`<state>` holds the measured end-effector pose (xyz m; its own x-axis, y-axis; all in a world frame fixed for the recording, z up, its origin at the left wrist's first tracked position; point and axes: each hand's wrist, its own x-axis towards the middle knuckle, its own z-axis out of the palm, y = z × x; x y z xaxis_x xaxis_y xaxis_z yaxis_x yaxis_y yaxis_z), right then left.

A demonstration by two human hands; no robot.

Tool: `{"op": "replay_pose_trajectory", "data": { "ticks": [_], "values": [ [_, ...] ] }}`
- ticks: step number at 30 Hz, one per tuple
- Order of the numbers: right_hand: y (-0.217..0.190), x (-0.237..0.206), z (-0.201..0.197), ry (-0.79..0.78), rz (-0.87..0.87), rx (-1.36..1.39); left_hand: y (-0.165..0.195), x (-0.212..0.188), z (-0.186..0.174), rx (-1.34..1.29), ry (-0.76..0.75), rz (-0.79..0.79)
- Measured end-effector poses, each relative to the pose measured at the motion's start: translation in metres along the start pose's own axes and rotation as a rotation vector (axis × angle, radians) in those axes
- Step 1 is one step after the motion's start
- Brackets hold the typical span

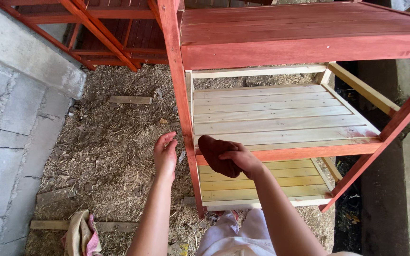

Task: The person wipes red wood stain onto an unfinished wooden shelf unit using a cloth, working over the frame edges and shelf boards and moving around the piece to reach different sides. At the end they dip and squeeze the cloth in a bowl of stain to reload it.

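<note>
Dark red-brown rag (pixel 217 155) is bunched in the right hand (pixel 243 159), fingers closed around it, pressed against the front edge rail of the middle shelf (pixel 281 116) right next to the front-left post (pixel 179 99). That rail is already red; the shelf slats behind it are bare pale wood with a red smear at the right end. Left hand (pixel 165 154) is empty, fingers loosely open and slightly curled, hovering just left of the post, not touching it as far as I can see. Both forearms come in from the bottom of the view. The rack is a three-level wooden shelf unit: top shelf (pixel 304 28) fully red, middle mostly unstained, bottom shelf (pixel 266 182) bare yellowish slats. Posts and the diagonal right leg (pixel 380 142) are red; back and side braces are still plain wood. Behind it, upper left, a second red wooden frame (pixel 100 33) stands well apart. Ground is covered in sawdust and wood shavings (pixel 115 147), with a short loose board (pixel 130 99) lying in it near the far frame. Grey concrete block wall (pixel 10 123) runs along the left. Bottom left, a crumpled tan and pink cloth (pixel 81 234) lies over a flat wooden strip. Person's light trousers visible at bottom centre.
</note>
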<state>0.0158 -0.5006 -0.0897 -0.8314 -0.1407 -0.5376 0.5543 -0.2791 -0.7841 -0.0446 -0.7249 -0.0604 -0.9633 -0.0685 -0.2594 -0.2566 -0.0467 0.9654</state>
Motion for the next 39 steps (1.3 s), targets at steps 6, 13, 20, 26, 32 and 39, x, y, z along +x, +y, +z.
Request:
{"op": "replay_pose_trajectory", "data": {
  "ticks": [6, 13, 20, 26, 32, 39],
  "values": [
    [0.008, -0.032, -0.001, 0.017, 0.061, 0.458, 0.000, -0.044, 0.026, 0.052, -0.057, -0.222],
    [0.019, -0.073, 0.009, -0.059, -0.190, 0.675, -0.012, -0.112, 0.069, 0.153, -0.162, -0.464],
    [0.062, -0.134, -0.022, 0.033, -0.402, 0.554, -0.049, -0.192, 0.109, -0.092, -0.123, -0.264],
    [0.079, -0.167, -0.036, -0.093, -0.230, 0.624, -0.060, -0.232, 0.103, 0.060, -0.063, -0.001],
    [0.110, -0.170, -0.006, -0.149, -0.045, 0.674, -0.061, -0.241, 0.087, 0.125, 0.094, -0.091],
    [0.142, -0.172, 0.036, 0.037, -0.058, 0.824, -0.092, -0.230, 0.054, 0.401, 0.272, 0.024]
  ]
}}
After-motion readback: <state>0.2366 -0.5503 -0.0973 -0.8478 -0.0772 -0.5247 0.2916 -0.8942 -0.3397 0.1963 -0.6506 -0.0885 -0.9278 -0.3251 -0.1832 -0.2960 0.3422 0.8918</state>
